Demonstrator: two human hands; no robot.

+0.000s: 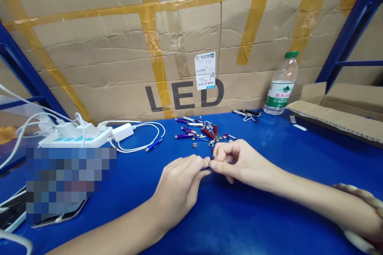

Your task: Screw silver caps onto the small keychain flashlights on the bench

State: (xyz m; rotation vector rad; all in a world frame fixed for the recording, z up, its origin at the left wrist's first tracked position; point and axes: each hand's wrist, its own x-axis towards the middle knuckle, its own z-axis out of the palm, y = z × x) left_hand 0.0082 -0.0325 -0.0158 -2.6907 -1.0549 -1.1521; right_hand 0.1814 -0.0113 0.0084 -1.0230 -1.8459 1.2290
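My left hand (182,181) and my right hand (239,163) meet over the blue table, their fingertips almost touching. Each pinches with thumb and forefinger. A tiny shiny bit shows between the fingertips, too small to name. Just beyond them lies a loose pile of small pen-shaped penlights: purple ones (184,136), red ones (207,133) and silver ones (195,124). Carabiner clips (202,138) and small round metal pieces (194,145) are scattered among these. Something red peeks out behind my right fingers, mostly hidden.
A blue penlight (154,145) lies beside a white charger cable (163,129) and a power strip (101,137). Black and silver penlights (248,114) lie near a water bottle (280,85). An open cardboard box (335,121) stands right; a large carton (119,59) walls the back.
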